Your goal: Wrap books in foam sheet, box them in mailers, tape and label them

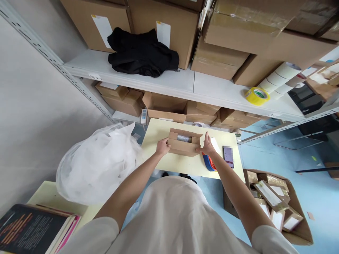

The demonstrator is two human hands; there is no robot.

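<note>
A small cardboard box with its top flaps raised is at the yellow table's far part, between both hands. Inside it lies a clear, shiny plastic-wrapped item, whose kind I cannot make out. My left hand is closed on the box's left end, thumb and fingers pinching the cardboard. At the right end, my right hand has its thumb on the front face and its fingers stretched up along the side. A blue and orange tape dispenser sits just below my right hand, partly covered by it.
A phone lies on the pale yellow table. A big bag of white packing material bulges at the left. A carton of packed boxes stands on the floor at right. Beyond the table, a shelf holds cartons and yellow tape.
</note>
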